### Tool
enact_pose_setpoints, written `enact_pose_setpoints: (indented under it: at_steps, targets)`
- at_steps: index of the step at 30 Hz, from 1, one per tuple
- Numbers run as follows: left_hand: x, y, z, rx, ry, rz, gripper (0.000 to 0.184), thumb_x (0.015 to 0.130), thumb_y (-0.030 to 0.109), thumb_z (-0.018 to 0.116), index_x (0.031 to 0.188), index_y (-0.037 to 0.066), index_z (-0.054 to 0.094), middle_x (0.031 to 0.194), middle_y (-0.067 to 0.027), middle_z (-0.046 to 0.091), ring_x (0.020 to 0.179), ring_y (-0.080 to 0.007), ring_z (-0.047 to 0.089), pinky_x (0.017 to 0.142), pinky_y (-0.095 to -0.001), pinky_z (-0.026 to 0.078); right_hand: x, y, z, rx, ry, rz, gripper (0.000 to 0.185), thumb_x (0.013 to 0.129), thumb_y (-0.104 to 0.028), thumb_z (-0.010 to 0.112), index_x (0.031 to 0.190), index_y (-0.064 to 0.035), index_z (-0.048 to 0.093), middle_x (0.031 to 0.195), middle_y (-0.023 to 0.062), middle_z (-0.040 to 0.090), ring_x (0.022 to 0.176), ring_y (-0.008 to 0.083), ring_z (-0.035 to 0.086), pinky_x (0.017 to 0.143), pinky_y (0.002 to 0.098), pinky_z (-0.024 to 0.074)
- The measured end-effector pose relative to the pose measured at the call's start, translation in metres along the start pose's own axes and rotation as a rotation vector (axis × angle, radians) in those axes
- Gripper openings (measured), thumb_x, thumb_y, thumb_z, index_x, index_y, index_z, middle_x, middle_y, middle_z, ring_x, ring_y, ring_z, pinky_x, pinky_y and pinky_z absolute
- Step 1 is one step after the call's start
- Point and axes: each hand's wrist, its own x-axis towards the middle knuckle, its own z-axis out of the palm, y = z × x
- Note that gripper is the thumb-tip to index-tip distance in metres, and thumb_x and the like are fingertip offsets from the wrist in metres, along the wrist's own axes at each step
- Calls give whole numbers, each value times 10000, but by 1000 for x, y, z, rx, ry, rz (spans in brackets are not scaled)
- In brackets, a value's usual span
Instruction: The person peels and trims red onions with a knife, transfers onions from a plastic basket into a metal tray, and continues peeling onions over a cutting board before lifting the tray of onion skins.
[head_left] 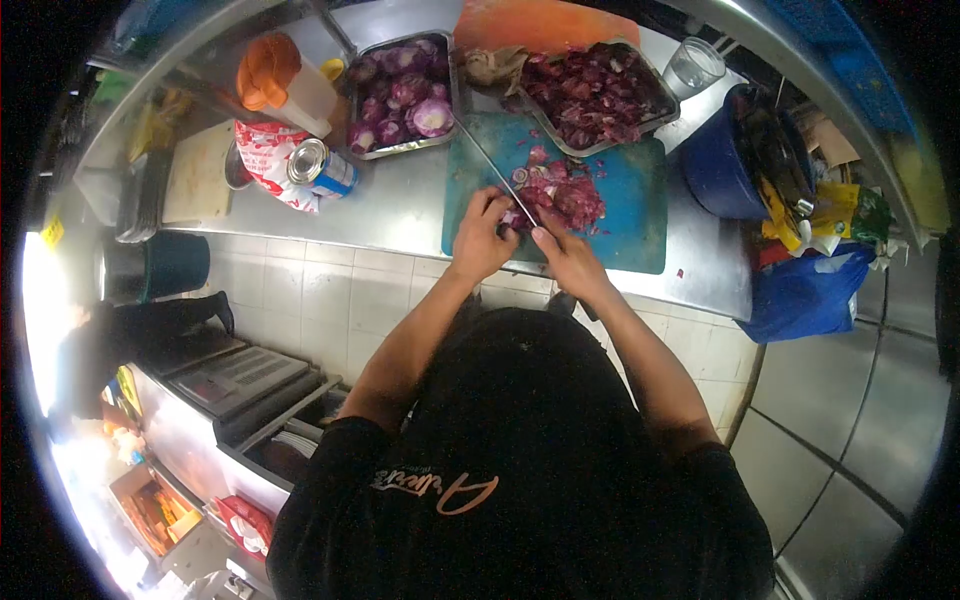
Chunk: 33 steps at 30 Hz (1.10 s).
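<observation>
My right hand (575, 260) is wrapped around the handle of a kitchen knife (485, 157), whose long blade points away to the upper left. Beside the blade, the bent fingers of my left hand (483, 237) press a piece of red onion (512, 217) onto the teal cutting board (632, 242). Chopped red onion (572, 200) lies in a loose heap to the right of the knife. Behind the board, a metal tray (400, 150) holds several peeled red onions (408, 90). A second tray (672, 108) is full of dark red onion pieces or skins (595, 95).
An orange board (550, 22) and a clear glass (694, 68) are at the counter's back. On the left stand a can (322, 168), a red-and-white bag (268, 158) and a pale board (198, 175). A blue bucket (715, 165) is at right. Another person's leg (180, 325) shows left.
</observation>
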Motion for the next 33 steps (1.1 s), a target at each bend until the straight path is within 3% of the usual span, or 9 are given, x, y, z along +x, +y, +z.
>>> enact_pose_setpoints:
  at_steps: [3,5,8,11,16,22,25,28,33]
  targets:
    - [-2,-4,2,41,-7,59,383,644,25,601,1023,56,560,1098,-150,492,977,-355,523,807,-410,467,2,-3,-3,35,-26,59,616,915,-511,415,1396,-131,351,1000,218,612,806,333,614,719,389,490]
    - [-2,-8,0,103,-20,126,369,640,28,613,1005,58,563,1094,-146,493,976,-355,519,804,-411,464,-4,-17,-9,143,-79,183,607,915,-514,420,1401,-156,351,804,164,638,553,242,604,509,353,502]
    - [0,-9,-8,155,-27,181,365,627,36,643,982,60,564,1087,-146,495,966,-357,514,793,-418,460,6,9,-6,330,-138,192,585,922,-512,413,1407,-192,346,601,67,520,381,115,441,338,278,384]
    - [0,6,-17,37,-24,64,388,613,50,671,984,51,555,1081,-154,500,975,-360,504,814,-423,445,8,10,-6,382,-134,208,573,927,-512,404,1400,-193,354,530,25,450,363,117,422,342,273,385]
    - [7,22,-20,-31,-98,-260,478,622,98,703,1057,32,515,1079,-173,501,1018,-368,489,880,-417,419,8,2,-8,327,-134,231,554,930,-500,412,1375,-172,389,529,41,461,365,122,435,335,279,382]
    - [3,11,-33,190,11,-73,519,645,139,689,1113,21,498,1063,-182,505,1044,-361,483,901,-429,406,10,3,-9,329,-149,244,552,933,-498,403,1329,-115,426,511,35,460,365,126,444,333,292,383]
    - [1,6,-36,175,-99,-203,535,645,144,688,1131,26,498,1077,-177,503,1047,-358,482,902,-428,407,11,3,-8,312,-139,257,541,935,-490,401,1318,-109,433,497,33,453,365,126,446,334,293,383]
    - [6,7,-36,251,-75,-102,542,650,166,708,1138,44,506,1074,-168,507,1028,-353,499,879,-416,428,11,6,-7,298,-141,216,527,934,-478,413,1322,-121,430,507,41,463,368,125,449,338,288,380]
    - [14,5,-35,147,-94,-131,521,649,201,723,1109,54,526,1027,-159,528,992,-352,517,847,-426,438,-3,-7,-7,329,-61,102,510,913,-400,505,1336,-132,408,563,59,505,376,116,450,348,273,366]
